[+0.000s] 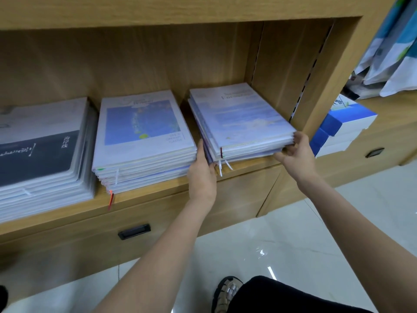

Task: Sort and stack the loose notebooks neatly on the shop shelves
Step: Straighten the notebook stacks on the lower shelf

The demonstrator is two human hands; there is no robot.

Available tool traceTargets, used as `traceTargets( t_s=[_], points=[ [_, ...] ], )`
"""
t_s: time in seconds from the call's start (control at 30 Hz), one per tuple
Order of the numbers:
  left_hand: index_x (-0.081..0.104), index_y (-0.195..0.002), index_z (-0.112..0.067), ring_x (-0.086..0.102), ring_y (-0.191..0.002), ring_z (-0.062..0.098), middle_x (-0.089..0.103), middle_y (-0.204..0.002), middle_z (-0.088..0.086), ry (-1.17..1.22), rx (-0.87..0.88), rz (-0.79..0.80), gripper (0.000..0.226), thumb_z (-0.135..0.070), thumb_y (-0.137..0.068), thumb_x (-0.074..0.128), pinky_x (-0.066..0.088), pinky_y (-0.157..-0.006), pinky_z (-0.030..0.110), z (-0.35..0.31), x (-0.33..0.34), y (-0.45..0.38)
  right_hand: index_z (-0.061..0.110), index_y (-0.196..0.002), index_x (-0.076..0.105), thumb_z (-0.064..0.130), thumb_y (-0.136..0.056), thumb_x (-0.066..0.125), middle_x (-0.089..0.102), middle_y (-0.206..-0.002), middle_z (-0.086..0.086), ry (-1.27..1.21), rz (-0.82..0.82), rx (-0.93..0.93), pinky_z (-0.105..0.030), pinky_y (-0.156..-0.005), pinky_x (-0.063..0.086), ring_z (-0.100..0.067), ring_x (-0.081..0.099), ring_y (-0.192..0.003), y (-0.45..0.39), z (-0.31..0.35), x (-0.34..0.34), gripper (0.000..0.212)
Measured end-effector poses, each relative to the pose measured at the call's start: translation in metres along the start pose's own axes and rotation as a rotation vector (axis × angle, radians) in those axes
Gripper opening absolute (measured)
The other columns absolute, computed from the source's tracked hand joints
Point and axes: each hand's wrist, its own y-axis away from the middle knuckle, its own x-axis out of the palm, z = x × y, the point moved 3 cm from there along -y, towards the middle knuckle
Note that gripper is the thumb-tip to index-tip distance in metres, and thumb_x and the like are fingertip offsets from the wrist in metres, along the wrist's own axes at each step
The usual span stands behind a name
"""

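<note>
Left hand (201,170) flat against pale blue notebook stack (241,123), right hand (295,152) gripping corner

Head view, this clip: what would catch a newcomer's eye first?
Two bare forearms reach up to the right-hand stack of pale blue notebooks on the wooden shelf: the left hand lies flat against its left edge and the right hand grips its front right corner. The stack sits skewed and fanned. To its left stand a blue-cover stack and a dark-cover stack.
</note>
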Motion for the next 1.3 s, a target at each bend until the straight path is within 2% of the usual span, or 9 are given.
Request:
traceTargets(
  t_s=[0.2, 0.3, 0.4, 0.5, 0.67, 0.73, 0.83, 1.07, 1.3],
  points=[
    [0.007, -0.15, -0.023, 0.054, -0.115, 0.027, 0.052, -0.133, 0.01, 0.095, -0.013, 0.187, 0.081, 0.006, -0.088, 0.051, 0.041, -0.088, 0.026, -0.003, 0.005, 0.009, 0.012, -0.144, 0.016, 0.002, -0.075, 0.073, 0.039, -0.137, -0.006, 0.044, 0.012, -0.049, -0.038, -0.109, 0.034, -0.022, 0.039, -0.126, -0.012, -0.008, 0.02, 0.089],
    [0.005, -0.15, -0.021, 0.046, -0.127, 0.025, 0.041, -0.144, 0.006, 0.208, -0.063, 0.261, 0.084, 0.011, -0.086, 0.05, 0.039, -0.1, 0.03, 0.004, 0.004, 0.006, 0.011, -0.143, 0.018, 0.002, -0.074, 0.073, 0.039, -0.136, -0.009, 0.12, 0.025, -0.093, -0.036, -0.109, 0.033, -0.022, 0.038, -0.126, -0.013, -0.007, 0.02, 0.089],
    [0.003, -0.15, -0.02, 0.049, -0.123, 0.027, 0.044, -0.141, 0.006, 0.177, -0.053, 0.304, 0.086, 0.008, -0.086, 0.052, 0.041, -0.095, 0.03, 0.001, 0.001, 0.005, 0.011, -0.142, 0.021, 0.005, -0.073, 0.075, 0.04, -0.133, -0.009, 0.163, 0.039, -0.092, -0.039, -0.108, 0.035, -0.022, 0.04, -0.123, -0.011, -0.004, 0.016, 0.087],
    [0.001, -0.15, -0.019, 0.053, -0.114, 0.028, 0.046, -0.137, 0.004, 0.125, -0.038, 0.31, 0.083, 0.004, -0.087, 0.052, 0.041, -0.087, 0.027, -0.005, -0.003, 0.009, 0.015, -0.143, 0.022, 0.012, -0.069, 0.077, 0.039, -0.131, -0.008, 0.179, 0.07, -0.106, -0.044, -0.106, 0.039, -0.023, 0.043, -0.121, -0.003, -0.006, 0.016, 0.092],
    [0.004, -0.149, -0.021, 0.05, -0.117, 0.03, 0.048, -0.136, 0.007, 0.183, -0.105, 0.294, 0.082, 0.002, -0.087, 0.052, 0.042, -0.099, 0.036, -0.003, -0.004, 0.011, 0.015, -0.145, 0.022, 0.006, -0.072, 0.076, 0.038, -0.134, -0.009, 0.174, 0.09, -0.094, -0.04, -0.106, 0.039, -0.024, 0.045, -0.119, 0.004, -0.01, 0.014, 0.091],
    [0.009, -0.149, -0.022, 0.048, -0.12, 0.028, 0.048, -0.133, 0.002, 0.232, -0.134, 0.28, 0.081, 0.004, -0.086, 0.053, 0.041, -0.101, 0.034, -0.001, -0.003, 0.01, 0.012, -0.144, 0.023, 0.006, -0.074, 0.075, 0.043, -0.129, -0.005, 0.189, 0.112, -0.075, -0.031, -0.101, 0.037, -0.022, 0.043, -0.12, -0.002, -0.009, 0.014, 0.087],
    [0.015, -0.149, -0.02, 0.043, -0.129, 0.023, 0.041, -0.125, -0.013, 0.371, -0.157, 0.28, 0.082, 0.013, -0.082, 0.05, 0.036, -0.101, 0.025, 0.006, -0.001, 0.01, 0.012, -0.142, 0.026, 0.003, -0.075, 0.075, 0.047, -0.123, -0.001, 0.09, 0.13, 0.009, -0.032, -0.097, 0.039, -0.021, 0.045, -0.118, -0.012, -0.006, 0.012, 0.084],
    [0.011, -0.149, -0.019, 0.036, -0.123, 0.001, 0.037, -0.14, -0.008, 0.548, -0.197, 0.338, 0.081, 0.019, -0.085, 0.044, 0.03, -0.097, 0.016, 0.0, -0.001, 0.004, 0.013, -0.142, 0.023, 0.002, -0.077, 0.072, 0.044, -0.118, 0.0, 0.07, 0.143, 0.073, -0.034, -0.098, 0.039, -0.015, 0.042, -0.11, -0.02, -0.006, 0.01, 0.081],
    [0.016, -0.148, -0.022, 0.037, -0.128, 0.005, 0.036, -0.144, -0.008, 0.597, -0.233, 0.305, 0.083, 0.023, -0.082, 0.037, 0.03, -0.098, 0.017, -0.001, 0.003, 0.008, 0.011, -0.139, 0.028, 0.0, -0.079, 0.069, 0.046, -0.116, -0.001, 0.037, 0.132, 0.087, -0.029, -0.091, 0.039, -0.015, 0.043, -0.107, -0.013, 0.002, 0.01, 0.074]
  ],
)
